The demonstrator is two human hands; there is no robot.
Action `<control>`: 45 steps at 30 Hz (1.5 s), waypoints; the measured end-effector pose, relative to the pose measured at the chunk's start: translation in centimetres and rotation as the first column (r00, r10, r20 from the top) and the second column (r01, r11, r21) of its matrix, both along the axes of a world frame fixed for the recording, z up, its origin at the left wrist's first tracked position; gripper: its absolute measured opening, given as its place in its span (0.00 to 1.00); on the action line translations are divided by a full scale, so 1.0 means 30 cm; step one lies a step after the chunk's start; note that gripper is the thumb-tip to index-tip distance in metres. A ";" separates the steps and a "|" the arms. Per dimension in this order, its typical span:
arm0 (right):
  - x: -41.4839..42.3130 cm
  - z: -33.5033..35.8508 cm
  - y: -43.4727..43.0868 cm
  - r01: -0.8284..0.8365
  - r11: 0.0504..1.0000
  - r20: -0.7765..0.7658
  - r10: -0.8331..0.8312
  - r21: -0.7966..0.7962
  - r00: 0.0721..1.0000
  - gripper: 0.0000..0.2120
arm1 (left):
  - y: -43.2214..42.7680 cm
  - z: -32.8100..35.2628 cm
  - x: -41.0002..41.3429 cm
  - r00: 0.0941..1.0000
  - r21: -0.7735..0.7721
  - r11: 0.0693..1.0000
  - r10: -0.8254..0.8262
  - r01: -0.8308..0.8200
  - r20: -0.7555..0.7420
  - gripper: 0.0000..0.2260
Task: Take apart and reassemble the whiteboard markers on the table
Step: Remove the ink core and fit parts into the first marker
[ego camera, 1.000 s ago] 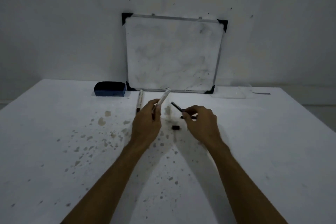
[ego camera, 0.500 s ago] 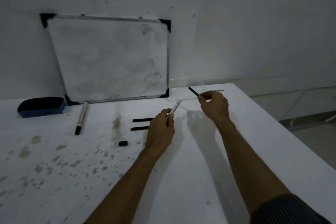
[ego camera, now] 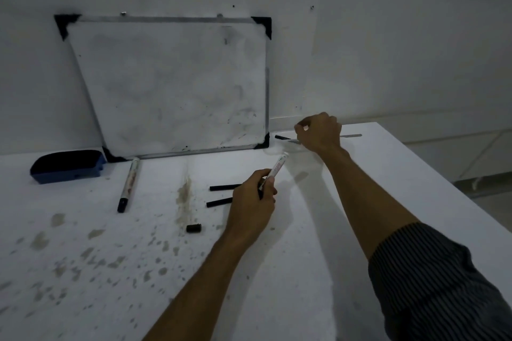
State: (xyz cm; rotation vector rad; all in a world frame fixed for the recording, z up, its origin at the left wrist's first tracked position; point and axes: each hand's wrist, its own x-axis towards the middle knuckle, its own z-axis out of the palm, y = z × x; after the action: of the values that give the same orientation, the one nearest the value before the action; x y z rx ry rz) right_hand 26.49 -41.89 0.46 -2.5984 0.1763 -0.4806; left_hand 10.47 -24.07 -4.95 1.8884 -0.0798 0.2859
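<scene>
Two markers: one white barrel (ego camera: 278, 167) is held in the air, one intact marker (ego camera: 128, 184) lies on the table (ego camera: 374, 202) near the whiteboard's foot.
Held barrel: tilted, open end up and away; judged kept ready to take a part back in.
Left hand (ego camera: 250, 206): fingers closed round the barrel's lower end.
Right hand (ego camera: 318, 133): reached out to the far table edge, fingers curled shut; a black stick (ego camera: 282, 137) shows just left of it, and whether the fingers pinch it cannot be told.
Loose parts: two black rods (ego camera: 221, 194) lie side by side, partly hidden by the left hand; a small black end piece (ego camera: 193, 228) sits nearer, apart from them. Judged laid out in reach for refitting.
Stage: disassembly of this marker looks done; reassembly not yet.
Surroundings: whiteboard (ego camera: 171, 86) leans on the wall; blue eraser (ego camera: 68, 166) at far left; a thin metal strip (ego camera: 350, 135) beyond the right hand.
Risk: rods may roll.
</scene>
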 end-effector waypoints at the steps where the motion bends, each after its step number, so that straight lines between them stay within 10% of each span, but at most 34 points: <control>1: -0.024 0.003 0.005 0.002 0.997 0.046 -0.006 0.076 0.999 0.12 | -0.002 0.002 -0.001 1.000 -0.002 1.000 0.005 -0.005 0.000 0.12; 10: -0.446 -0.047 0.149 -0.145 0.790 0.051 0.142 0.595 0.988 0.08 | 0.098 0.168 -0.014 0.994 0.054 0.993 0.102 -0.105 0.049 0.09; 15: -0.538 -0.085 0.269 -0.279 0.820 -0.155 0.401 0.500 0.903 0.11 | 0.287 0.165 -0.053 0.988 0.086 0.986 0.146 -0.141 -0.053 0.11; 20: -0.567 -0.124 0.333 -0.347 0.919 -0.171 0.378 0.186 0.910 0.12 | 0.438 0.116 -0.167 0.995 0.192 0.977 0.103 -0.097 -0.018 0.15; 24: -0.600 -0.130 0.368 -0.305 0.924 -0.109 0.336 0.229 0.936 0.08 | 0.529 0.099 -0.213 0.996 0.229 0.969 0.086 -0.090 0.026 0.16; 34: -0.693 -0.131 0.505 -0.197 0.195 0.118 0.357 0.961 0.927 0.12 | 0.605 0.009 -0.226 0.990 0.137 0.986 0.079 -0.094 0.114 0.14; 45: -0.679 -0.146 0.553 -0.170 0.167 0.109 0.322 0.971 0.941 0.08 | 0.620 0.014 -0.211 0.992 0.167 0.986 -0.008 -0.013 0.123 0.11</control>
State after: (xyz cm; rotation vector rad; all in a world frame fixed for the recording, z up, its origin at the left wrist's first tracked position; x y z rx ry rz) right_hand 6.13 -25.29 -3.92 -1.2697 0.0437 0.0074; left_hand 4.15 -5.46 -4.53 2.0365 -0.1902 0.4088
